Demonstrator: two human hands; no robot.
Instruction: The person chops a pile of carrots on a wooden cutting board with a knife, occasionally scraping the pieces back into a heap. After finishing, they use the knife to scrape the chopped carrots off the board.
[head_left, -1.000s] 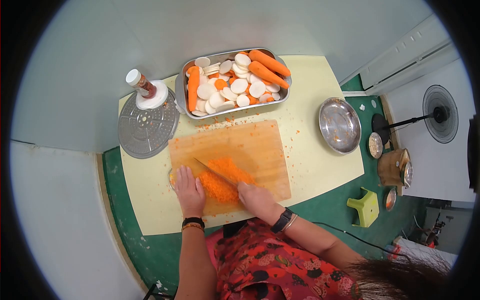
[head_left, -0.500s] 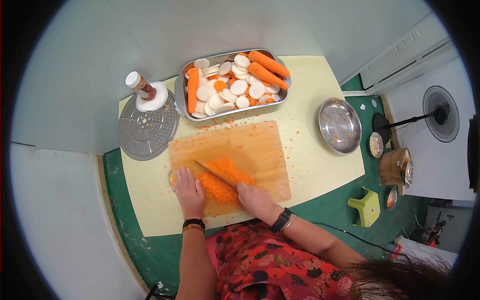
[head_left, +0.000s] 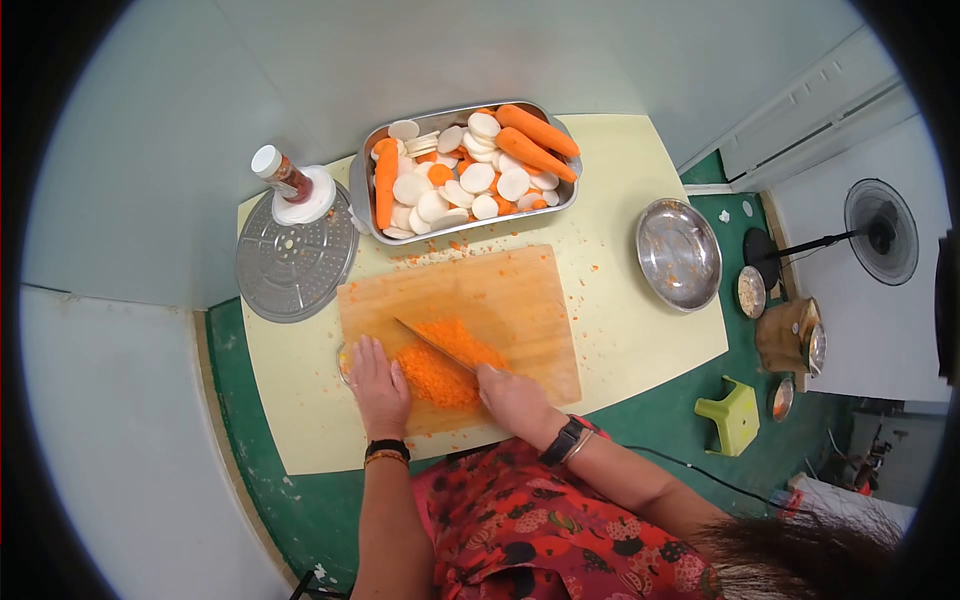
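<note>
My right hand (head_left: 515,400) is wrapped round the handle of a knife (head_left: 432,344). The blade points up and left across a heap of finely chopped carrot (head_left: 435,378), with more of the carrot on its far side. Flat on the left part of the wooden cutting board (head_left: 535,300) lies my left hand (head_left: 380,388), its fingers stretched out beside the carrot heap. Most of the knife handle is hidden in my right hand.
Behind the board stands a metal tray (head_left: 470,234) of sliced white radish and carrots. A perforated grey disc (head_left: 290,265) and a jar (head_left: 285,175) are at the left. To the right are a steel bowl (head_left: 680,255), a green stool (head_left: 733,415) and a fan (head_left: 880,232).
The knife blade has shifted slightly up and to the right over the chopped carrot, along with my right hand. My left hand stays in nearly the same place.
</note>
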